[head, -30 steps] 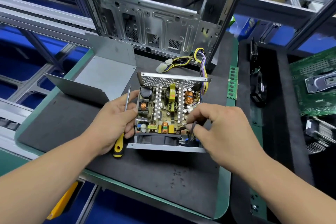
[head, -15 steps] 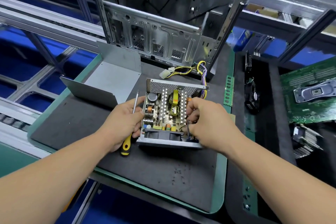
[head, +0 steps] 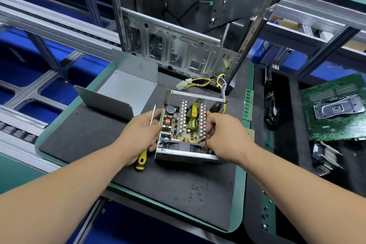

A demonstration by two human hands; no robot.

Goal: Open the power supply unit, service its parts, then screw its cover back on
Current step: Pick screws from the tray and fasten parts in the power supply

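The power supply unit (head: 184, 154) lies open on the dark mat, its circuit board, heat sinks and coils exposed and a black fan along its near side. Its grey bent cover (head: 126, 89) sits apart at the back left. My left hand (head: 141, 132) grips a screwdriver (head: 143, 157) with a yellow and black handle and lies against the unit's left wall. My right hand (head: 223, 134) is curled over the right side of the unit, its fingers in among the parts and thin dark wires; what they pinch is hidden.
An empty computer case (head: 178, 25) stands upright behind the unit, with a yellow and purple cable bundle (head: 219, 83) running to it. A green memory stick (head: 248, 104) lies to the right. A motherboard (head: 334, 105), a heat sink (head: 324, 158) and a black fan (head: 271, 111) sit further right.
My right hand moved from the unit's near right corner up along its right side. The left hand kept the screwdriver against the left wall. The camera drew back.
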